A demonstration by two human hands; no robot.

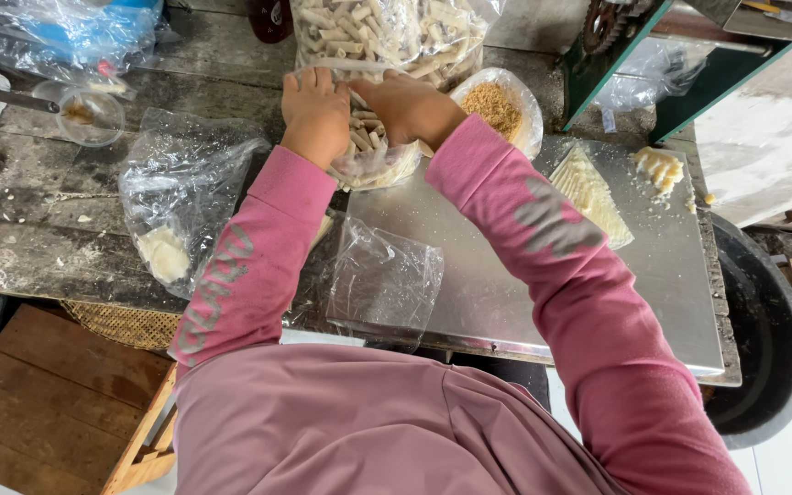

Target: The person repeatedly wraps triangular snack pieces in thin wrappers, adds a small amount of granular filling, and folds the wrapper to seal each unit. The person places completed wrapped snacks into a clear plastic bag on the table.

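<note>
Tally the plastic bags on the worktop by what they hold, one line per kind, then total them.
Bags of pale stick snacks: 2 (large bag, small bag under both hands)
Bag of brown crumbs: 1
Bag with a pale lump: 1
Empty clear bag: 1
Total: 5

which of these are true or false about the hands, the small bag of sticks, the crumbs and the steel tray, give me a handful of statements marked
1. Both the left hand and the right hand are on the small clear bag of pale sticks. True.
2. The sleeves are blue. False: they are pink.
3. A bag of brown crumbs lies just beyond the right forearm. True.
4. The steel tray is piled full of sticks. False: most of it is bare, with only pale strips and a few pieces near its far edge.
5. An empty clear bag lies on the tray's near left corner. True.
</note>
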